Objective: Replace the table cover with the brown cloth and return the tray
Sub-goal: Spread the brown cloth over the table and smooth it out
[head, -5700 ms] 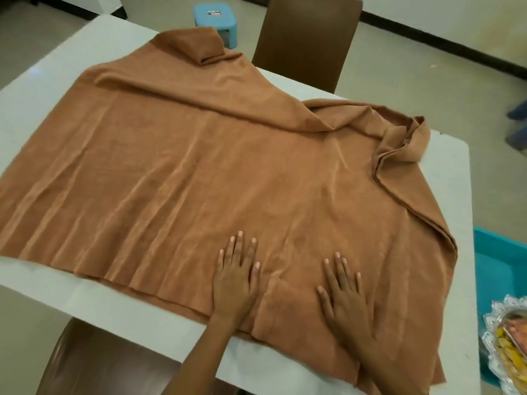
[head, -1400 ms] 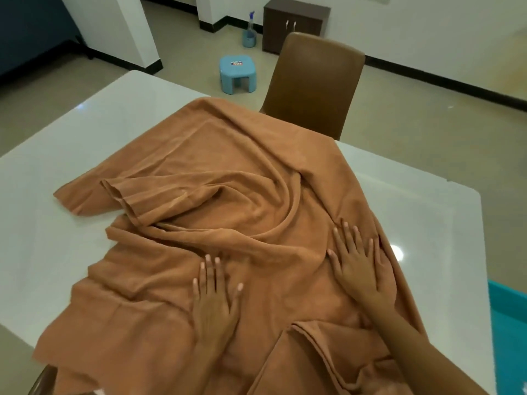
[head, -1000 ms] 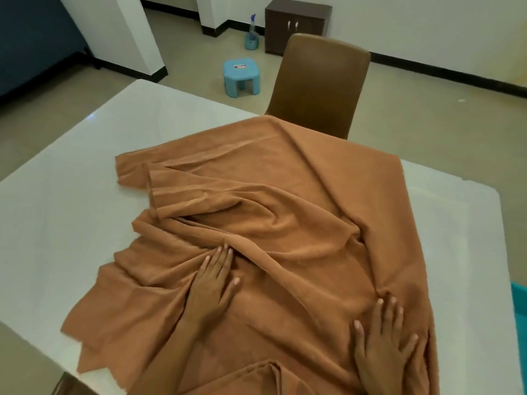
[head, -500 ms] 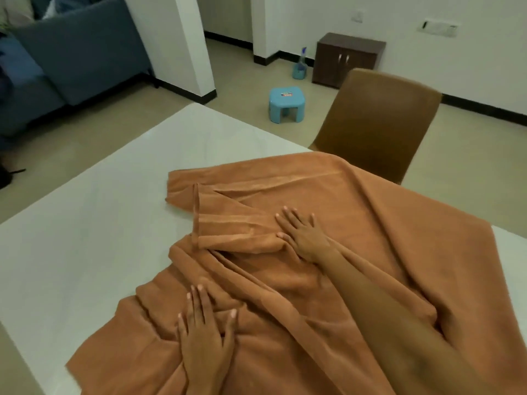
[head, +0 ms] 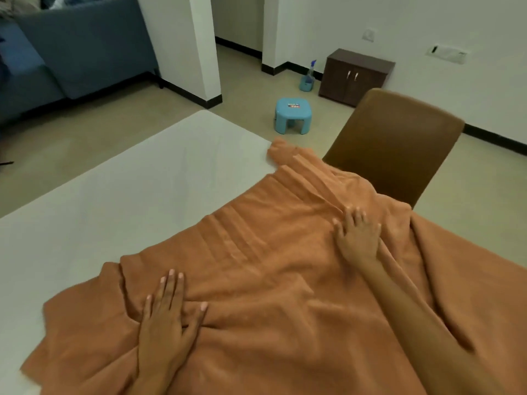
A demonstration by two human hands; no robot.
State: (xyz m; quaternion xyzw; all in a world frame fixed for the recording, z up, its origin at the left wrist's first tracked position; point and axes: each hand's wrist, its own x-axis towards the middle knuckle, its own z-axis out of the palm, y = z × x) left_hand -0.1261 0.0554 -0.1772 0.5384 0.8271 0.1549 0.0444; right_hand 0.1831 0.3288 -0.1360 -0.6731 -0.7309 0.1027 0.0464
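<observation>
The brown cloth (head: 271,266) lies rumpled over the right and near part of the white table (head: 128,195), with one corner reaching the far edge by the chair. My left hand (head: 168,317) rests flat on the cloth near its left edge, fingers spread. Farther out, my right hand (head: 356,238) presses flat on a band of pleats, the arm stretched across the cloth. Neither hand grips anything. The tray is out of view.
A brown chair (head: 399,146) stands against the table's far edge. Behind it on the floor are a small blue stool (head: 293,115), a spray bottle (head: 309,76) and a dark low cabinet (head: 356,76). A blue sofa (head: 71,47) and a white pillar (head: 185,44) stand at the left.
The cloth has been pushed out from a bunched heap toward the table's far edge. My right hand slid forward and right along the pleats; my left hand stayed flat near me.
</observation>
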